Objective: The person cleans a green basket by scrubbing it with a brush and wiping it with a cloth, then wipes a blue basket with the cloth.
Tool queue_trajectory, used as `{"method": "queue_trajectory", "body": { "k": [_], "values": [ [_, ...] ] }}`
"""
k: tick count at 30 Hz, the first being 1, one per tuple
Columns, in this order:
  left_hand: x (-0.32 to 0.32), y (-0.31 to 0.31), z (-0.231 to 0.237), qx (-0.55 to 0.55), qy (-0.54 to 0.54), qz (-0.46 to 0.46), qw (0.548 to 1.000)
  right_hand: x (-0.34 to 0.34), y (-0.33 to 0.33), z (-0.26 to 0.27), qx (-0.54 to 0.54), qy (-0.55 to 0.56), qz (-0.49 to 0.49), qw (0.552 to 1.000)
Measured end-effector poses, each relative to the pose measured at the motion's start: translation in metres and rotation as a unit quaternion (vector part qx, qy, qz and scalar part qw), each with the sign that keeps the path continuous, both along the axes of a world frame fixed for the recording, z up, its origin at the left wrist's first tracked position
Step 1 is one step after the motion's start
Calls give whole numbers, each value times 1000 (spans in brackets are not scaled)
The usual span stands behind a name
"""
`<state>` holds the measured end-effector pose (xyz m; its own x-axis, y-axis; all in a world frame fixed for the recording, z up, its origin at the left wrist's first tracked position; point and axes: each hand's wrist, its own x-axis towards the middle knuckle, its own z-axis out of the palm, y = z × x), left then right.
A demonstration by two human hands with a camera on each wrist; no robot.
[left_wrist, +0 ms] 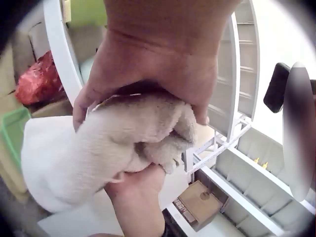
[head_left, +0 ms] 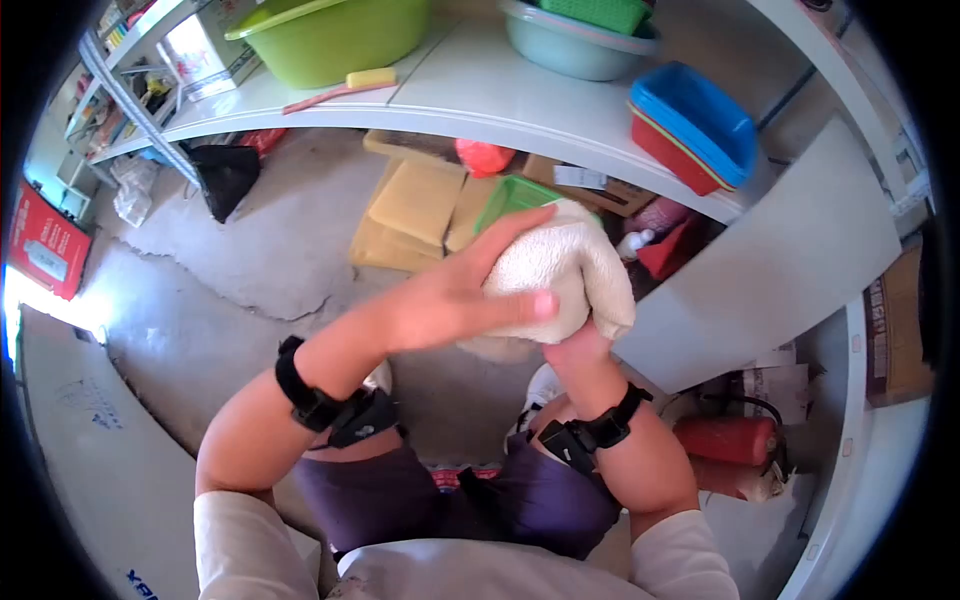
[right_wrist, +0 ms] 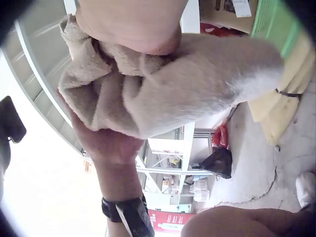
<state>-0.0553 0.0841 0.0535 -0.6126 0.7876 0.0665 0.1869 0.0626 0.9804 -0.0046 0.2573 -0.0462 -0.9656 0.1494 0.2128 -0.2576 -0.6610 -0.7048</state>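
Observation:
A bunched cream-white towel [head_left: 560,270] is held up in front of me between both hands. My left hand [head_left: 440,305] grips it from the left, with the thumb on the near side and the fingers reaching over the far side. From below and to the right, my right hand [head_left: 580,347] holds the towel's folded end; its fingers are hidden in the cloth. In the left wrist view the left hand [left_wrist: 158,64] spans the towel [left_wrist: 118,128] from above. The right wrist view shows the right hand [right_wrist: 131,24] pressed against the gathered folds [right_wrist: 108,89].
A white shelf [head_left: 450,90] ahead carries a green basin [head_left: 330,45], a pale blue basin [head_left: 580,48] and stacked trays [head_left: 695,125]. Flattened cardboard [head_left: 415,205], a green basket [head_left: 515,200] and a red bag [head_left: 483,157] lie beneath. A fire extinguisher [head_left: 725,440] lies at the right.

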Motion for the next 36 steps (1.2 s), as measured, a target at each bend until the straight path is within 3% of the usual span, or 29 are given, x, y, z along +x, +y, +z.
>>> {"method": "queue_trajectory", "body": {
  "k": [2, 3, 4, 7, 8, 10, 13, 17, 20, 24, 27, 28, 30, 31, 33, 36],
  "values": [
    [15, 7, -5, 14, 53, 18, 998, 5, 6, 4, 75, -10, -15, 997],
    [21, 10, -8, 49, 4, 22, 999, 10, 11, 3, 138, -11, -39, 990],
    [25, 11, -13, 83, -49, 21, 995, 15, 9, 14, -19, -35, 3, 999],
    [24, 9, -42, 135, -161, 87, 974, 8, 32, 4, 85, -75, -46, 992],
    [22, 5, -48, 137, -233, 111, 956, 6, 45, 4, 225, -105, -46, 968],
    [13, -5, -57, 131, -373, 161, 904, 1, 63, 19, 445, -179, -63, 875],
    [-11, -20, -67, 186, -451, 211, 847, -9, 96, 34, 472, -127, -118, 864],
    [-36, -27, -79, 208, -420, 241, 850, -38, 131, 84, 597, -38, -330, 730],
    [-37, -25, -85, 215, -421, 244, 847, -70, 174, 98, 744, 78, -494, 443],
    [-25, -11, -91, 213, -443, 216, 844, -105, 222, 73, 794, -44, -526, 303],
    [-20, -9, -88, 220, -443, 186, 849, -108, 227, 86, 798, -187, -428, 380],
    [-18, -10, -83, 224, -436, 184, 852, -112, 237, 82, 783, -118, -466, 395],
    [-14, -14, -78, 225, -429, 182, 856, -111, 261, 79, 752, -81, -449, 475],
    [-16, -18, -76, 226, -424, 185, 857, -115, 268, 78, 735, -59, -433, 518],
    [-21, -29, -75, 233, -410, 202, 858, -112, 261, 91, 607, -149, -368, 688],
    [-24, -35, -79, 243, -397, 220, 857, -110, 269, 103, 592, -106, -413, 684]
  ]
}}
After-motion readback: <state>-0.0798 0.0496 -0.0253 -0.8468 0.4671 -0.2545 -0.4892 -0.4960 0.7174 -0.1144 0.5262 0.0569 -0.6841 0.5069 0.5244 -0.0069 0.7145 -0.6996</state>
